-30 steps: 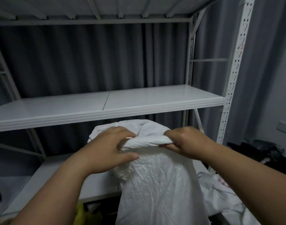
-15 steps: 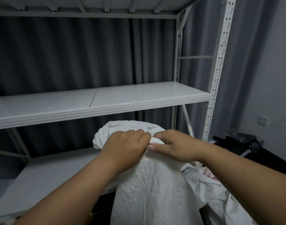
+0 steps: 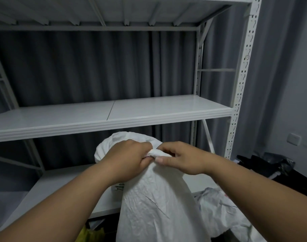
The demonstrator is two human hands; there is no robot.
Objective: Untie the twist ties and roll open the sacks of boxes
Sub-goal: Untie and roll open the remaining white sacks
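A tall white woven sack [image 3: 154, 203] stands upright in front of me, its top edge rolled into a thick cuff. My left hand [image 3: 126, 158] grips the near part of that rolled rim with curled fingers. My right hand [image 3: 182, 159] pinches the same rim right beside it, thumb under and fingers over. The two hands almost touch at the front of the sack's mouth. The far side of the rim arcs behind my hands. What is inside the sack is hidden. I see no twist tie.
A white metal rack stands behind the sack, with a middle shelf [image 3: 114, 117] and a low shelf [image 3: 62, 186]. A second crumpled white sack [image 3: 224, 213] lies to the right. Dark bags [image 3: 271, 165] sit on the floor at far right. Something yellow [image 3: 90, 234] shows below.
My hands have come together along the rolled rim, from a hand's width apart to nearly touching.
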